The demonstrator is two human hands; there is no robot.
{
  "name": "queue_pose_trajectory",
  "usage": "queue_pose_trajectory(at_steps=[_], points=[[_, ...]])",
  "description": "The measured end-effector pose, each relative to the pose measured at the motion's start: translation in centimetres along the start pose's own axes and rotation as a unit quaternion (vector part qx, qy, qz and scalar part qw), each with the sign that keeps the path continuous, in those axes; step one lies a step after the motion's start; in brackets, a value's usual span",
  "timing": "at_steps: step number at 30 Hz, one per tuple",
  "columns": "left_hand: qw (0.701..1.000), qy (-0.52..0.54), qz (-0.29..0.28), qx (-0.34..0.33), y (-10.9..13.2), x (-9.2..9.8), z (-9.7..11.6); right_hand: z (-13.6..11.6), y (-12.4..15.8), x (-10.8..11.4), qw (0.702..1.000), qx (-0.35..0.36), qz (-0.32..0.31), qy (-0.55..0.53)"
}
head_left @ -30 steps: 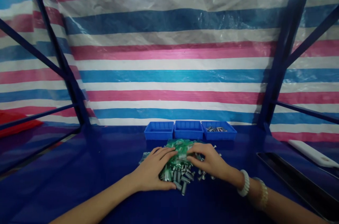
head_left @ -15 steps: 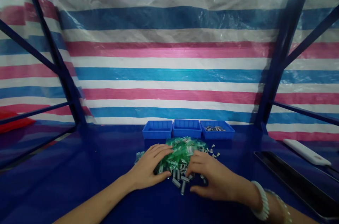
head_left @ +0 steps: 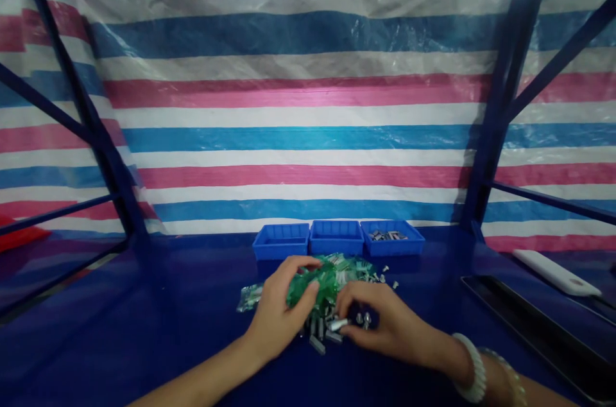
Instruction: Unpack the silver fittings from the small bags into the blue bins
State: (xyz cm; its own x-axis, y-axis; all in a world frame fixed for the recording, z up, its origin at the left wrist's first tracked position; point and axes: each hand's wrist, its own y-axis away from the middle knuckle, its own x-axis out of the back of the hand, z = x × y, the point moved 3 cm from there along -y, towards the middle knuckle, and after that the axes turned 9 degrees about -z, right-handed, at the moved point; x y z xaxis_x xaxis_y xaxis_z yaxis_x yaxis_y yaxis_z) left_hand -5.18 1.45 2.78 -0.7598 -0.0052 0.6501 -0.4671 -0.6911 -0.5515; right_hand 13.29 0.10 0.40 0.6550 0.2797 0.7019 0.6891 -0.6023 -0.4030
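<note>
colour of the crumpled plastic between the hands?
Green, partly see-through. The crumpled plastic shows best in the head view.

Three blue rectangular plastic bins (head_left: 335, 246), two bare hands (head_left: 275, 309), two pale bracelets (head_left: 475, 372), one flat black slab (head_left: 539, 336), one long white case (head_left: 556, 273); crumpled green plastic (head_left: 329, 280) and small silvery metal cylinders (head_left: 317, 345), too jumbled to count.

The bench (head_left: 192, 291) offers passage left of the clear packet (head_left: 249, 298). Green bags (head_left: 337, 274) fill the middle, three blue trays (head_left: 337, 245) stand beyond, and the right hand (head_left: 389, 318) blocks near right.
</note>
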Motion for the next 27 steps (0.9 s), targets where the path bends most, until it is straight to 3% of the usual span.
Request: queue_pose_trajectory(at_steps=[4, 8, 15, 19, 23, 25, 27], points=[[0.987, 0.14, 0.006, 0.073, -1.5, -2.3, 1.6, 0.7, 0.0, 2.3, 0.982, -0.062, 0.123, -0.13], [0.961, 0.24, 0.007, 0.137, -1.1, -3.5, 0.7, 0.5, 0.3, 3.2, 0.976, -0.07, 0.193, -0.077], [0.891, 0.387, -0.064, 0.228, 0.1, -4.7, 0.6, -0.2, 0.3, 2.4, 0.98, -0.031, 0.19, 0.051], [0.83, 0.477, -0.1, 0.27, 0.5, -5.8, 0.8, -0.3, 0.4, 1.8, 0.981, 0.021, 0.173, 0.088], [0.772, 0.567, -0.094, 0.271, 1.1, -6.5, 0.6, -0.2, 0.6, 1.5, 0.973, 0.059, 0.157, 0.158], [0.774, 0.574, -0.089, 0.254, 1.1, -6.4, 0.5, -0.2, 0.7, 1.8, 0.973, 0.054, 0.168, 0.147], [0.801, 0.547, -0.08, 0.227, 1.0, -5.9, 0.6, 0.0, 0.8, 2.4, 0.974, 0.016, 0.201, 0.1]])
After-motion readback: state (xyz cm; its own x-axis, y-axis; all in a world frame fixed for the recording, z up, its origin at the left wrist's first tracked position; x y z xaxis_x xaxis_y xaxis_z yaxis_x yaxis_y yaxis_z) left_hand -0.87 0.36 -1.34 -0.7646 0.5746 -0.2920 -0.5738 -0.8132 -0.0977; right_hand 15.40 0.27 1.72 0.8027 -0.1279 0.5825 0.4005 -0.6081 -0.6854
